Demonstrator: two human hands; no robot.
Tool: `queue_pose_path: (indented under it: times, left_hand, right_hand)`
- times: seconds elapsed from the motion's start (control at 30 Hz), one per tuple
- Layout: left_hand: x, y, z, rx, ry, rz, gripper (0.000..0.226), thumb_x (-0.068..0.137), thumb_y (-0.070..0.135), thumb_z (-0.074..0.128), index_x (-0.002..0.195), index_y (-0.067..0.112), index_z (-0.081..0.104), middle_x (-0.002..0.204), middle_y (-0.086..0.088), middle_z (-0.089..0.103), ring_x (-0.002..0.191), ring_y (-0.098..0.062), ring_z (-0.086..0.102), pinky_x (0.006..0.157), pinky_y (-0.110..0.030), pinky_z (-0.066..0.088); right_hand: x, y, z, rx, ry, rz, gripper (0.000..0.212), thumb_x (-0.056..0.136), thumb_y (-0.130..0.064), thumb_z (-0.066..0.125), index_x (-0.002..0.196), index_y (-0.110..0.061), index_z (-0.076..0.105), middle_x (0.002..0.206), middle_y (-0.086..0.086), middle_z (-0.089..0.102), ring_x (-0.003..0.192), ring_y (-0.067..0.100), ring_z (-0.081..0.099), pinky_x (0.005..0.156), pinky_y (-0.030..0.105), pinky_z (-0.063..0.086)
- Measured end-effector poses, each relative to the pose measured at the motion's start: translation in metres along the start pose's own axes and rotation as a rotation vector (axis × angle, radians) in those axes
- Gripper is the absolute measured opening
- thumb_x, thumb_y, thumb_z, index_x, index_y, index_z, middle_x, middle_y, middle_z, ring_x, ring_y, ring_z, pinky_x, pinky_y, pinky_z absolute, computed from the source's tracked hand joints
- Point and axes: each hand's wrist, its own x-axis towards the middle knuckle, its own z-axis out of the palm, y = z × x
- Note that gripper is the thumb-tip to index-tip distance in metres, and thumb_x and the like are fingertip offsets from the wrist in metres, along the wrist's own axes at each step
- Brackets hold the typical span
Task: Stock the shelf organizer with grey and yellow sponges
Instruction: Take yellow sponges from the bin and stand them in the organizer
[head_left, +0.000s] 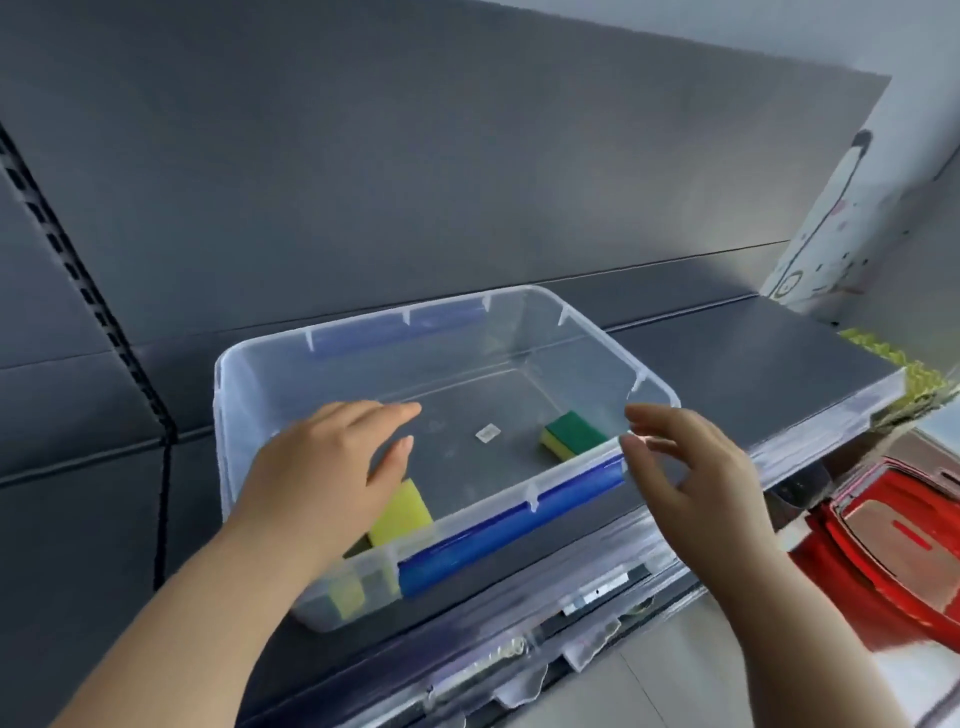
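Clear plastic shelf organizer (244, 415) sits on a dark grey shelf (727, 353), long side toward the camera. A blue strip (509, 525) runs along the organizer's near wall, and another (389, 327) runs along its far wall.

2 sponges are inside the organizer. The yellow sponge (402, 512) lies in the near-left corner, tilted, with a darker layer at its low end. The green-and-yellow sponge (571, 434) lies against the near wall toward the right corner. A small white label (487, 432) sits on the organizer floor, about centre.

Left hand (322, 467) reaches over the organizer's near-left rim, fingers straight and together, palm down above the yellow sponge. Cannot tell if it touches the sponge.

Right hand (691, 467) hovers just outside the organizer's near-right corner, fingers spread and loosely bent, gripping nothing.

Red object (893, 545) sits below and right of the organizer, under shelf level. Black slotted rail (78, 260) is on the back panel, left of the organizer.
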Motion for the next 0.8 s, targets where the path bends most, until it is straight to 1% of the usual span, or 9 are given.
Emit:
queue_pose_path:
  times: [0.13,0.2,0.27,0.33,0.47,0.53,0.63,0.73,0.8]
  left_hand:
    - [0.019,0.021,0.021,0.084,-0.003,-0.246,0.045,0.085,0.046,0.033,0.111,0.032,0.066,0.097,0.012,0.069,0.087,-0.02,0.066,0.058,-0.031,0.052]
    - [0.025,0.031,0.028,0.112,-0.01,-0.335,0.045,0.084,0.048,0.032,0.111,0.034,0.065,0.097,0.013,0.069,0.086,-0.02,0.066,0.058,-0.032,0.053]
    - [0.029,0.042,0.031,0.167,-0.025,-0.391,0.045,0.084,0.046,0.033,0.109,0.03,0.067,0.096,0.01,0.069,0.084,-0.02,0.067,0.058,-0.032,0.053]
    - [0.028,0.05,0.031,0.221,-0.015,-0.431,0.043,0.084,0.043,0.036,0.105,0.026,0.07,0.092,0.008,0.07,0.08,-0.019,0.068,0.055,-0.026,0.048]
    - [0.016,0.056,0.02,0.277,-0.011,-0.51,0.032,0.084,0.039,0.047,0.106,0.029,0.068,0.092,0.011,0.069,0.079,-0.015,0.067,0.049,-0.017,0.033]
    - [0.013,0.058,0.017,0.291,-0.013,-0.506,0.025,0.085,0.035,0.055,0.105,0.03,0.069,0.091,0.014,0.069,0.079,-0.011,0.064,0.049,-0.013,0.03]
    - [0.01,0.059,0.013,0.296,-0.029,-0.505,0.03,0.084,0.038,0.049,0.105,0.031,0.069,0.092,0.015,0.069,0.08,-0.011,0.065,0.051,-0.015,0.033]
    - [0.011,0.056,0.013,0.284,-0.054,-0.56,0.027,0.092,0.032,0.053,0.117,0.035,0.063,0.107,0.018,0.065,0.097,-0.011,0.062,0.061,-0.023,0.039]
    - [0.018,0.05,0.016,0.279,-0.115,-0.584,0.034,0.095,0.037,0.046,0.128,0.04,0.052,0.122,0.022,0.056,0.113,-0.006,0.051,0.074,-0.024,0.04]
  right_hand:
    - [0.083,0.031,0.015,0.056,-0.234,-0.164,0.028,0.086,-0.025,0.061,0.114,-0.021,0.061,0.102,-0.01,0.06,0.093,0.01,0.058,0.078,0.023,0.045]
    - [0.116,0.043,0.026,0.021,-0.365,-0.232,0.033,0.087,-0.028,0.059,0.119,-0.023,0.058,0.107,-0.01,0.058,0.096,0.007,0.055,0.084,0.024,0.044]
    - [0.146,0.055,0.042,-0.048,-0.475,-0.286,0.036,0.089,-0.031,0.056,0.123,-0.022,0.055,0.116,-0.005,0.059,0.1,0.011,0.056,0.088,0.027,0.045]
    - [0.171,0.064,0.061,-0.182,-0.605,-0.314,0.038,0.09,-0.034,0.053,0.126,-0.022,0.051,0.123,0.0,0.056,0.107,0.017,0.055,0.09,0.03,0.045]
    - [0.198,0.069,0.09,-0.547,-0.917,-0.396,0.047,0.09,-0.042,0.049,0.132,-0.023,0.042,0.132,0.004,0.048,0.113,0.025,0.052,0.09,0.034,0.044]
    - [0.2,0.068,0.098,-0.727,-1.044,-0.476,0.051,0.089,-0.047,0.048,0.133,-0.021,0.041,0.133,0.006,0.046,0.115,0.027,0.051,0.092,0.036,0.042]
    - [0.196,0.066,0.103,-0.929,-1.163,-0.555,0.053,0.089,-0.051,0.047,0.131,-0.018,0.044,0.131,0.006,0.048,0.116,0.027,0.051,0.092,0.035,0.041]
    - [0.186,0.065,0.11,-1.051,-1.225,-0.594,0.054,0.09,-0.052,0.045,0.128,-0.013,0.048,0.128,0.007,0.052,0.115,0.027,0.052,0.092,0.034,0.041]
    - [0.183,0.065,0.111,-1.048,-1.225,-0.596,0.053,0.089,-0.05,0.048,0.126,-0.012,0.049,0.126,0.007,0.053,0.11,0.027,0.054,0.089,0.033,0.044]
